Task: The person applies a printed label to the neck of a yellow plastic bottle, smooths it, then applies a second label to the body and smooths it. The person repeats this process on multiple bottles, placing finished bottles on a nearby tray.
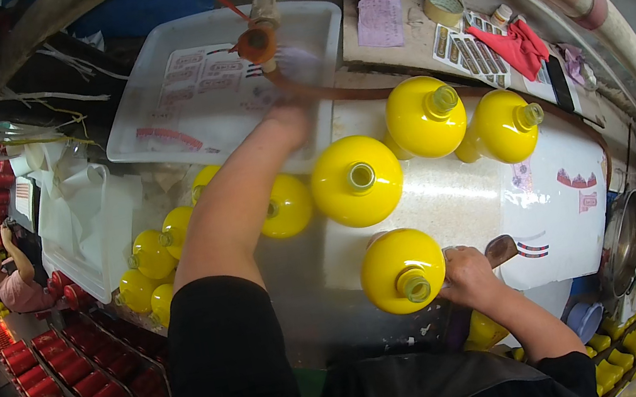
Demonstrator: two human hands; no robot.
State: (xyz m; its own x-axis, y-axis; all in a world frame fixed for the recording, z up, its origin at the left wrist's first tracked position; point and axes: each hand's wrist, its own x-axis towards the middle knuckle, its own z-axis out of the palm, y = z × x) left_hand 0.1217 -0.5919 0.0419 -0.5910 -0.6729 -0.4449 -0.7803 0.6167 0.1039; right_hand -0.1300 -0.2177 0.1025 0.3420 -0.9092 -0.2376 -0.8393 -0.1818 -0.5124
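My left hand [292,119] reaches over the near edge of a translucent white tray [125,138], beside an orange-handled tap [257,43]. Motion smears its fingers, so what they touch is unclear. Inside the tray lie printed transfer sheets [202,83] with red and black designs. My right hand [468,274] is closed around a tool with a brown handle [501,250], whose other end is hidden. Right beside that hand a glossy yellow round bottle [402,264] with a clear glass neck tilts toward me. Another yellow bottle [358,183] stands farther back.
Two yellow bottles [426,117] stand at the back right, and several more [151,254] cluster left of my forearm. A printed sheet [554,201] covers the right of the table. Tape [444,9] and a red cloth [513,45] lie behind. Far left, a person [16,278] sits near red containers [38,384].
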